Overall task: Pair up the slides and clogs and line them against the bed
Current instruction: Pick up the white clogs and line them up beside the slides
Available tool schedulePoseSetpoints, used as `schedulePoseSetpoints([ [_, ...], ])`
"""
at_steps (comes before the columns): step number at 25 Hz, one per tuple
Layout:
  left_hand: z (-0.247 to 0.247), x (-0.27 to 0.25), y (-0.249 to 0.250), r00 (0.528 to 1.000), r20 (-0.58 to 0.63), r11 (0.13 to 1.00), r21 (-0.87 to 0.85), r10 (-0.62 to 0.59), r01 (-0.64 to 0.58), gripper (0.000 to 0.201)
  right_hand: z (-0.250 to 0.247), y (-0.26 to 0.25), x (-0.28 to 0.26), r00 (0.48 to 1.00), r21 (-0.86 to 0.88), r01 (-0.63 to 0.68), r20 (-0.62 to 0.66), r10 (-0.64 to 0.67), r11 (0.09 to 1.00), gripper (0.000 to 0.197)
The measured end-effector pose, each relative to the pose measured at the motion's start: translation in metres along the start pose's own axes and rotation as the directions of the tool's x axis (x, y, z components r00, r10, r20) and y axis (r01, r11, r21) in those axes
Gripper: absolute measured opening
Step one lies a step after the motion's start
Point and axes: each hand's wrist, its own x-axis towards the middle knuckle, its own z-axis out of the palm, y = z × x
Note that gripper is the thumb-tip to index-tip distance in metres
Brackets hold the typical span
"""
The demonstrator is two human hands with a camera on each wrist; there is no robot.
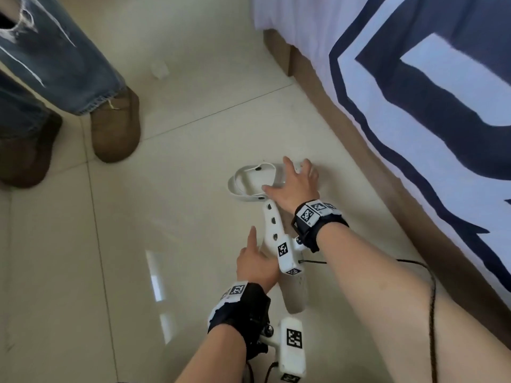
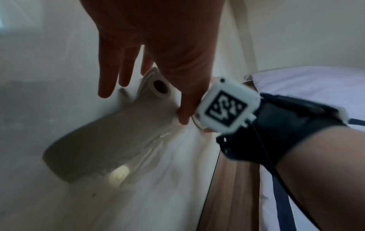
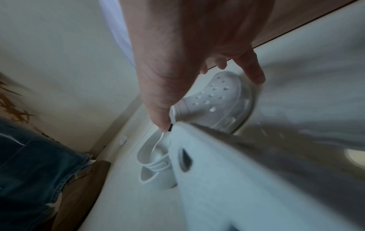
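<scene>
Over at three o'clock runs the bed (image 1: 431, 111), its white-and-navy cover hanging over a wooden side, and the pale tiled floor (image 1: 193, 111) fills the rest. At ten o'clock stands a second person, jeans (image 1: 55, 59) over brown shoes (image 1: 116, 128), well apart from the action and blocking nothing.

Now the footwear: a white clog (image 1: 250, 183) lies on the floor near the bed's side, heel strap pointing to nine o'clock, and a second white clog (image 1: 272, 225) lies just below it, touching or nearly so, largely hidden by the wrist rigs.

The right hand (image 1: 294, 186) spreads wide over the far clog's toe, fingers straight, thumb at the rim; no closed grip there. The left hand (image 1: 258, 262) rests at the near clog's side, fingers loosely extended, holding nothing that I can see.

My read: the clog pair is being squared up. Next move calls for turning both parallel and sliding them toward three o'clock until they meet the bed. No slides are visible from here.
</scene>
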Motion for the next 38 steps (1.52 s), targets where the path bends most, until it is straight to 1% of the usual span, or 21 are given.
schedulePoseSetpoints([
  [1,0.003,0.001,-0.003,1.0,0.01,0.998,-0.061,-0.009,0.009,0.104,0.005,-0.006,0.009,1.0,-0.013,-0.008,0.006,0.008,1.0,0.085],
  [2,0.005,0.002,-0.007,1.0,0.014,0.992,-0.122,-0.022,0.023,0.097,0.009,-0.009,0.016,1.0,-0.028,-0.014,0.008,0.014,1.0,0.08],
  [4,0.006,0.003,-0.01,0.999,-0.009,0.98,-0.196,-0.045,0.042,0.07,0.014,-0.011,0.025,0.999,-0.09,-0.008,-0.036,0.005,0.996,0.066],
  [5,0.006,0.003,-0.011,0.999,-0.012,0.976,-0.213,-0.05,0.046,0.056,0.016,-0.012,0.026,0.998,-0.121,0.0,-0.068,-0.008,0.993,0.059],
  [7,0.005,0.004,-0.013,0.999,-0.004,0.974,-0.223,-0.038,0.036,0.037,0.022,-0.013,0.027,0.991,-0.165,0.002,-0.131,-0.024,0.986,0.047],
  [8,0.005,0.003,-0.013,1.0,-0.004,0.975,-0.222,-0.029,0.028,0.03,0.025,-0.014,0.029,0.99,-0.187,0.0,-0.142,-0.027,0.982,0.045],
  [10,0.003,0.0,-0.011,1.0,-0.017,0.979,-0.204,-0.02,0.017,0.02,0.023,-0.014,0.034,0.994,-0.211,0.006,-0.108,-0.03,0.977,0.044],
  [11,0.002,-0.002,-0.011,1.0,-0.018,0.981,-0.193,-0.018,0.014,0.02,0.018,-0.013,0.035,0.994,-0.189,0.009,-0.107,-0.029,0.982,0.041],
  [13,0.001,-0.005,-0.013,1.0,-0.001,0.983,-0.182,-0.019,0.019,0.035,0.0,-0.006,0.034,0.989,-0.106,0.032,-0.138,-0.047,0.994,0.031],
  [15,-0.001,-0.01,-0.018,1.0,0.0,0.991,-0.131,-0.025,0.025,0.055,-0.021,0.002,0.025,0.975,-0.061,0.125,-0.175,-0.134,0.99,0.028],
  [16,-0.003,-0.015,-0.019,1.0,-0.002,0.996,-0.082,-0.018,0.018,0.06,-0.031,0.005,0.017,0.965,-0.052,0.182,-0.185,-0.189,0.982,0.028],
  [18,-0.008,-0.026,-0.02,1.0,0.01,0.999,0.029,0.022,-0.022,0.065,-0.05,0.011,-0.002,0.942,-0.015,0.274,-0.197,-0.272,0.962,0.028],
  [19,-0.011,-0.032,-0.019,0.999,0.021,0.994,0.092,0.05,-0.051,0.068,-0.059,0.015,-0.013,0.936,0.008,0.298,-0.199,-0.291,0.955,0.027],
  [22,-0.019,-0.043,-0.014,0.994,0.034,0.968,0.228,0.1,-0.105,0.07,-0.086,0.032,-0.055,0.932,0.078,0.321,-0.203,-0.3,0.944,0.029],
  [25,-0.02,-0.053,0.003,0.988,0.044,0.944,0.291,0.151,-0.158,0.06,-0.108,0.072,-0.114,0.952,0.112,0.26,-0.198,-0.235,0.959,0.037],
  [28,-0.007,-0.06,0.03,0.968,0.096,0.913,0.323,0.232,-0.25,0.062,-0.119,0.116,-0.176,0.972,0.127,0.146,-0.204,-0.119,0.981,0.042],
  [30,0.012,-0.061,0.047,0.943,0.14,0.859,0.39,0.3,-0.331,0.061,-0.124,0.14,-0.213,0.98,0.14,0.087,-0.19,-0.059,0.986,0.044],
  [33,0.05,-0.067,0.065,0.895,0.214,0.755,0.482,0.391,-0.445,0.052,-0.132,0.172,-0.263,0.986,0.136,0.021,-0.167,0.003,0.99,0.046],
  [36,0.096,-0.09,0.069,0.829,0.309,0.651,0.514,0.466,-0.558,0.057,-0.138,0.2,-0.312,0.981,0.108,-0.061,-0.179,0.08,0.992,0.047],
  [38,0.126,-0.107,0.065,0.781,0.4,0.555,0.552,0.479,-0.623,0.057,-0.141,0.216,-0.338,0.972,0.076,-0.085,-0.213,0.1,0.993,0.048],
])
